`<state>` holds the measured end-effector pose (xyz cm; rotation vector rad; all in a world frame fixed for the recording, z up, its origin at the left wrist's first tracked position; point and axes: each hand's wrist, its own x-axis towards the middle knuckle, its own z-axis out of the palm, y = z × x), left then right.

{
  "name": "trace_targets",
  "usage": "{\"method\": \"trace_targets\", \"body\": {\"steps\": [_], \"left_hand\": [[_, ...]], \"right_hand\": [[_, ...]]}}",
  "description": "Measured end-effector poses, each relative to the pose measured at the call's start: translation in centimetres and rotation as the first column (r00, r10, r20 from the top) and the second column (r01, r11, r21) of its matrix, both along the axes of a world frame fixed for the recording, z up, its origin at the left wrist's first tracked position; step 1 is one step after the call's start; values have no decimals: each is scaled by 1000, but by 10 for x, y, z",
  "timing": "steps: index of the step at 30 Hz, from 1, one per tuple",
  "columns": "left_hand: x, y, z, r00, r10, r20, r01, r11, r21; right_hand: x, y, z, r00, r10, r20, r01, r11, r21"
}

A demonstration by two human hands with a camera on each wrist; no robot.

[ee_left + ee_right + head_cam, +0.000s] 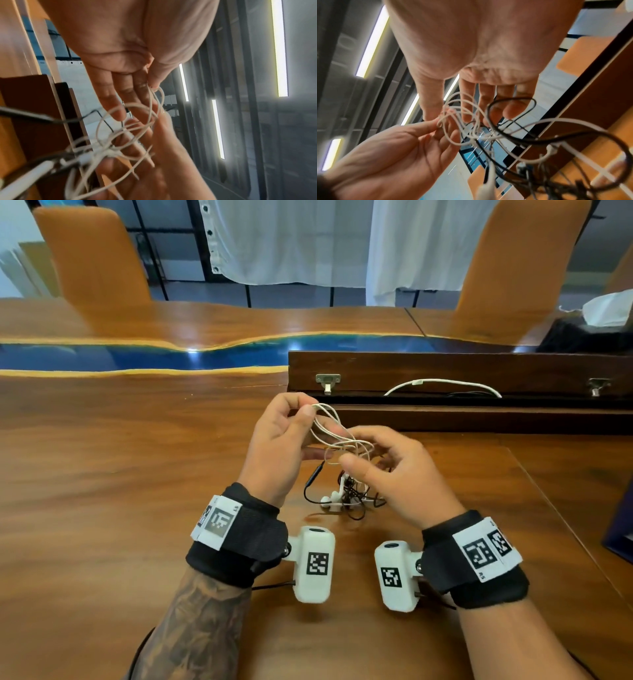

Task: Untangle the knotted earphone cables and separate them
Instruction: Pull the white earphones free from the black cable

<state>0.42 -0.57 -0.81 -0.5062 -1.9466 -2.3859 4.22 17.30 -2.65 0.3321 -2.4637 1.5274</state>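
A white earphone cable [356,444] hangs in loose loops between my two hands above the wooden table [137,474]. My left hand [308,410] pinches the top of those loops between thumb and forefinger [150,86]. My right hand [342,448] is beside it with straight fingers [467,108] reaching into the loops. A black cable with an inline remote [317,474] drops to a knot of black and white wires and white earbuds [346,498] lying on the table under my hands. The black cable [511,102] curls in front of my right fingers.
A dark wooden cable trough [445,368] with its lid raised runs behind my hands, and a white cord [442,381] lies in it. Two orange chairs [92,258] stand across the table. A tissue box [606,309] sits at the far right.
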Motion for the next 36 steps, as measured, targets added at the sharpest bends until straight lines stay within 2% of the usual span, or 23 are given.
{"method": "trace_targets", "body": {"steps": [2, 4, 9, 12, 15, 16, 18, 20, 21, 24, 27, 29, 30, 31, 32, 34, 36], "left_hand": [[1, 3, -2, 999, -23, -23, 22, 1000, -14], [-1, 4, -4, 999, -5, -51, 2, 999, -47], [-1, 0, -4, 981, 69, -181, -116, 956, -269], [-2, -2, -6, 986, -10, -166, -56, 919, -389], [-2, -4, -8, 987, -85, -136, 4, 862, -508], [-3, -6, -9, 985, -93, -147, -8, 821, -571], [-7, -12, -13, 976, -39, -215, -118, 733, -669], [-15, -18, -16, 959, 96, -266, -250, 729, -638], [-18, -19, -18, 946, 164, -278, -304, 745, -594], [-19, -16, -17, 933, 283, -222, -355, 825, -440], [-16, -14, -9, 977, 215, 6, -211, 962, -171], [-14, -14, -5, 987, 86, 137, -98, 992, 80], [-14, -14, -4, 985, 54, 166, -78, 986, 148], [-14, -14, -4, 984, 59, 166, -85, 984, 155], [-14, -14, -5, 985, 103, 140, -117, 988, 101], [-15, -17, -8, 971, 237, 19, -232, 962, -141], [-16, -20, -12, 946, 300, -125, -324, 883, -338]], "right_hand": [[-1, -5, -1, 1000, 14, -19, -13, 1000, 28], [-2, -4, -1, 999, -24, -43, 23, 1000, -13], [-4, 5, 2, 996, -80, -38, 69, 969, -236], [-7, 6, 1, 986, -167, -32, 146, 929, -339], [-7, 2, 0, 975, -223, 10, 209, 895, -393], [-7, 2, 1, 973, -229, 28, 219, 879, -423], [-7, 8, 5, 972, -214, 95, 230, 800, -555], [-7, 18, 9, 968, -188, 167, 251, 707, -661], [-8, 21, 10, 965, -179, 189, 261, 690, -675], [-9, 20, 5, 955, -225, 196, 298, 730, -615], [-10, 16, 4, 943, -280, 180, 332, 747, -576], [-10, 17, 5, 935, -300, 187, 352, 743, -569], [-9, 18, 6, 935, -295, 195, 353, 737, -576], [-8, 18, 6, 937, -283, 206, 350, 726, -592], [-7, 19, 7, 937, -271, 220, 348, 709, -613], [-6, 20, 9, 933, -272, 235, 359, 674, -646], [-6, 24, 11, 920, -324, 221, 386, 645, -660]]}}
